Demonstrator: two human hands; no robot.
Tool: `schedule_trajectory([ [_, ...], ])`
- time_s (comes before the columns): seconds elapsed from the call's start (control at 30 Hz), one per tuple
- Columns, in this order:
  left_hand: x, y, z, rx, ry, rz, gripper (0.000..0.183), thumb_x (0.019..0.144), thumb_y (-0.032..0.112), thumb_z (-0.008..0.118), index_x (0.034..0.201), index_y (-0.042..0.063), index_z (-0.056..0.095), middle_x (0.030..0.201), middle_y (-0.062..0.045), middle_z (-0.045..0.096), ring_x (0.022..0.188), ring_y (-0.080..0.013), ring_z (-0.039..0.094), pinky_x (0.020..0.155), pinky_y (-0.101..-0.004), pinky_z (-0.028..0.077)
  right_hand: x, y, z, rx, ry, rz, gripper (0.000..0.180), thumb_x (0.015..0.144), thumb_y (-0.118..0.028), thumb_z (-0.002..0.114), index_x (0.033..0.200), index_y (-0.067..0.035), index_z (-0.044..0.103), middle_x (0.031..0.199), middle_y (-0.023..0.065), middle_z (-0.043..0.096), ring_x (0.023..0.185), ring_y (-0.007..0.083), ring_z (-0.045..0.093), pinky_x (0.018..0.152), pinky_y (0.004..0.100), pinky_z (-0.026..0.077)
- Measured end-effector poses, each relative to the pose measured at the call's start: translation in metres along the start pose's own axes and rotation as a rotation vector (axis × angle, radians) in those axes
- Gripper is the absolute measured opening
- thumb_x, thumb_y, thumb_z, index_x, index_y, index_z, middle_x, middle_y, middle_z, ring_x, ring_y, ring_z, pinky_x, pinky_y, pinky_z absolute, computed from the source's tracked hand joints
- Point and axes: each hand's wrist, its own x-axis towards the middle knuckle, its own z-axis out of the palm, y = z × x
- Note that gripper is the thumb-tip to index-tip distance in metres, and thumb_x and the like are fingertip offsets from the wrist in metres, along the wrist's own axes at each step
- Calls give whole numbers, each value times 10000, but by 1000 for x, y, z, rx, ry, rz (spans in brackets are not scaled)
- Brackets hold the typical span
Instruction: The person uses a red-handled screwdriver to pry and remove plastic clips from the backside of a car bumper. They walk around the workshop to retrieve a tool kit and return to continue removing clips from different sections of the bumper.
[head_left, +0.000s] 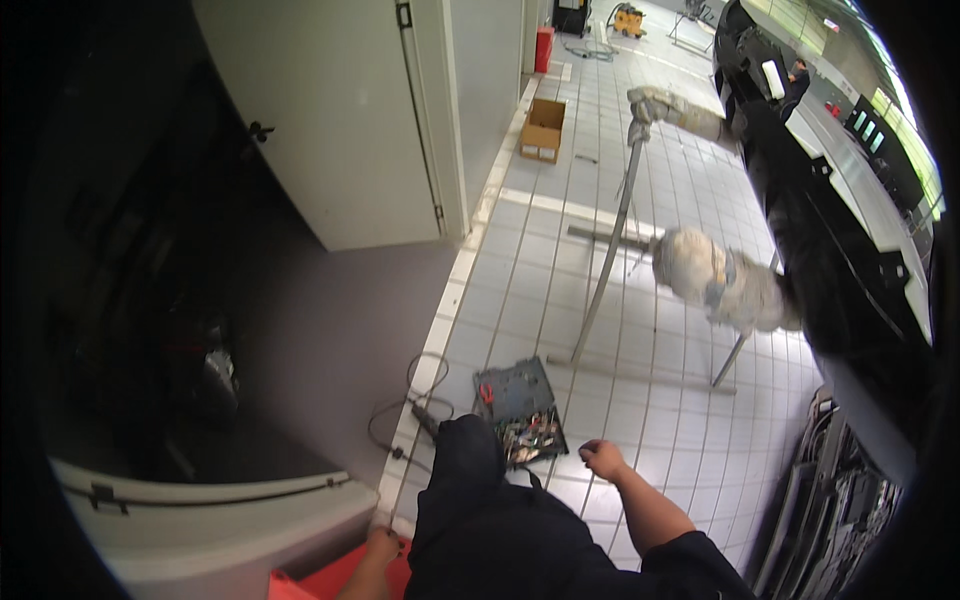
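Note:
My right hand hangs above the tiled floor with curled fingers, just right of an open toolbox. Whether anything small sits in its fingers is not clear. Loose tools and small parts fill the box's near half, and red-handled pliers lie by its lid. Low on the left, my left hand is at the edge of a red container; its grip is hard to make out. A corded power tool lies beside my knee, its cable looped on the floor.
To the right, a metal stand with wrapped padded arms carries a long black car bumper. Stacked panels stand below it. A cardboard box sits farther ahead. An open door borders a dark room; a person stands far off.

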Motion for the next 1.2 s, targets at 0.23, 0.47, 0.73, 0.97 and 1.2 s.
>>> schedule_trajectory([
  [0.23, 216, 140, -58, 278, -169, 14, 303, 962, 196, 594, 1170, 1, 699, 1055, -159, 745, 935, -303, 734, 827, -443, 593, 184, -187, -76, -72, -109, -323, 348, 971, -323, 671, 1147, -35, 759, 975, 116, 786, 836, 198, 747, 823, 360, 575],
  [0.47, 361, 491, -150, 498, -56, 164, 351, 926, 223, 651, 1219, 41, 712, 1227, -159, 729, 1165, -311, 690, 1011, -406, 544, 370, -354, -204, -135, 60, -283, 385, 956, -394, 631, 1187, -107, 745, 1071, 157, 764, 1016, 365, 712, 896, 427, 555],
  [0.73, 346, 972, -188, 434, 104, 830, 362, 862, 191, 657, 1212, 146, 741, 1104, -139, 757, 1090, -352, 701, 956, -422, 554, 476, -420, -316, -79, -25, -97, 424, 946, -449, 631, 1203, -136, 757, 1134, 139, 765, 1081, 333, 715, 954, 425, 546],
  [0.97, 460, 1181, -81, 590, -141, 890, 448, 853, 269, 727, 1289, 165, 713, 1097, -140, 760, 1057, -295, 725, 926, -415, 568, 725, -456, -401, 34, -51, -158, 503, 920, -501, 638, 1221, -115, 752, 1135, 166, 761, 1080, 352, 712, 951, 448, 551],
  [1.2, 480, 1365, -76, 867, -169, 695, 320, 998, 264, 623, 1177, 17, 719, 1066, -170, 734, 1011, -288, 679, 907, -457, 538, 923, -557, -602, -252, -131, -353, 416, 942, -407, 589, 1157, -91, 755, 1119, 191, 748, 1058, 406, 691, 928, 495, 544],
])
